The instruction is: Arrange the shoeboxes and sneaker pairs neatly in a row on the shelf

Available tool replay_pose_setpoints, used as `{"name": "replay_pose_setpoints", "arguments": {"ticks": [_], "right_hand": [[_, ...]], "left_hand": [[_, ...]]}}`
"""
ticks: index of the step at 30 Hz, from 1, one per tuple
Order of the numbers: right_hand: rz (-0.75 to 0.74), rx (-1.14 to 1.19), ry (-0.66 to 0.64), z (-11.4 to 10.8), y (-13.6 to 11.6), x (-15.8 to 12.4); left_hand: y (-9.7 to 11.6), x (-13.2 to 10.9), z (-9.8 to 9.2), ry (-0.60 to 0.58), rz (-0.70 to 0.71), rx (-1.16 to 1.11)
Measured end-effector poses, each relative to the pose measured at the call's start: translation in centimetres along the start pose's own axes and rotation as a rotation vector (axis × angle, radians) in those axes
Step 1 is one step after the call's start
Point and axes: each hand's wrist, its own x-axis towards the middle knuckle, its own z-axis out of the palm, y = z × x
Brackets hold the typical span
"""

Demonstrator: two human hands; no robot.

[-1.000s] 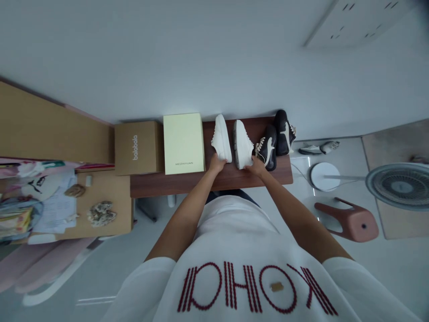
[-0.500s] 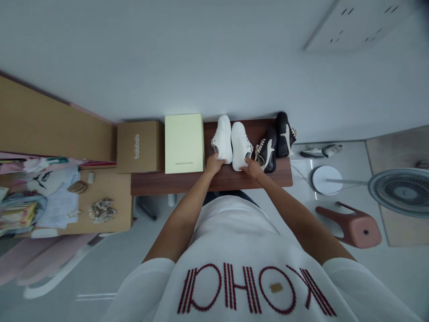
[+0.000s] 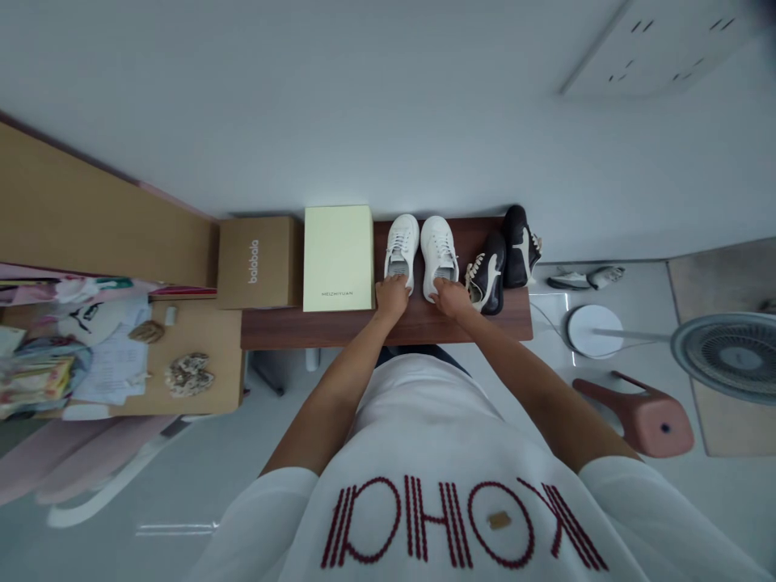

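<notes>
Two white sneakers stand upright side by side on a dark wooden bench (image 3: 339, 327), toes toward the wall. My left hand (image 3: 392, 294) is closed on the heel of the left white sneaker (image 3: 402, 246). My right hand (image 3: 449, 296) grips the heel of the right white sneaker (image 3: 438, 249). A pair of black-and-white sneakers (image 3: 503, 259) lies just right of them on the same bench.
A pale green shoebox (image 3: 338, 257) and a brown cardboard shoebox (image 3: 259, 261) sit left of the white shoes. A cluttered tan desk (image 3: 200, 380) stands at the left. On the floor at the right are a pink stool (image 3: 643, 408), a fan (image 3: 724, 356) and loose shoes (image 3: 579, 278).
The white sneakers were tipped on their sides and apart; now both stand upright, close together. My hands shifted from their sides to their heels.
</notes>
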Motion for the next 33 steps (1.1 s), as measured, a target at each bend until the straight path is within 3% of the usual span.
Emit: {"name": "replay_pose_setpoints", "arguments": {"ticks": [7, 10, 33], "right_hand": [[-0.001, -0.208, -0.042, 0.0, -2.0, 1.3], [-0.001, -0.238, -0.050, -0.3, -2.7, 1.6], [-0.006, -0.249, -0.092, -0.9, -5.0, 3.0]], "left_hand": [[1.5, -0.1, 0.3, -0.142, -0.047, 0.493], [1.6, 0.2, 0.3, -0.168, -0.021, 0.607], [0.6, 0.5, 1.0, -0.167, 0.018, 0.632]]}}
